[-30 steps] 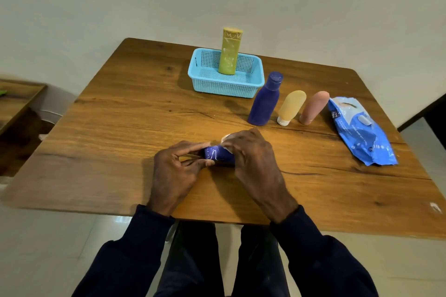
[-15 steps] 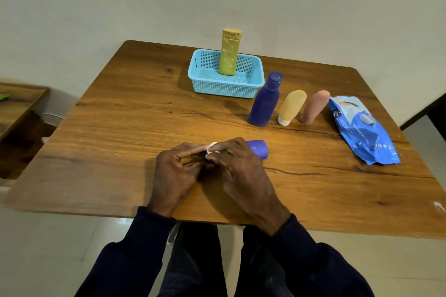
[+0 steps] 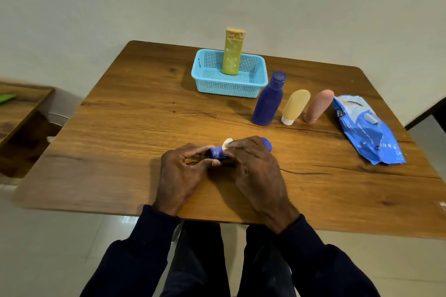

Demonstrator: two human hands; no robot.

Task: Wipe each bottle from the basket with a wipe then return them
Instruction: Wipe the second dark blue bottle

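Wooden table (image 3: 144, 128), basket (image 3: 229, 90), three bottles (image 3: 295, 106), wipes pack (image 3: 366, 130)

Mostly hidden by left hand (image 3: 181, 172), right hand (image 3: 258, 171): small blue bottle (image 3: 218, 152); wipe (image 3: 227, 144) barely peeks out.

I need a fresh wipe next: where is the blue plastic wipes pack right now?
Head view: the blue plastic wipes pack lies flat on the wooden table's right side, just right of the upright pink squeeze tube.
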